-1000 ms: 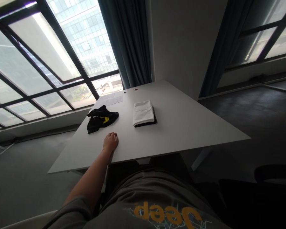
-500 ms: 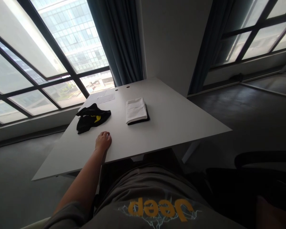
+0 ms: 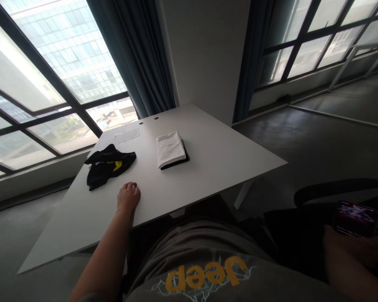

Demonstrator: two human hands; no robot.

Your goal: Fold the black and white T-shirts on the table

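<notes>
My left hand point(image 3: 128, 196) rests on the white table point(image 3: 220, 155) near its front edge, with the fingers curled in. A small pale spot shows at the fingers, too small to name. Just beyond it lies a crumpled black cloth point(image 3: 108, 167) with a yellow patch. Farther right is a folded white cloth point(image 3: 170, 149), stacked on a folded black cloth point(image 3: 176, 163). Low at the right, my right hand point(image 3: 343, 245) is closed around a phone point(image 3: 355, 219) with its screen lit. Its fingers are dim and partly blurred.
Thin paper sheets point(image 3: 126, 135) lie at the table's far left, near two round holes. A dark chair point(image 3: 340, 188) stands at the right. Behind the table are a blue curtain point(image 3: 135, 54), a pillar point(image 3: 204, 54) and windows.
The view has turned to the right, so the table and cloths sit farther left. The phone in my right hand has come into view. My left hand stays on the table.
</notes>
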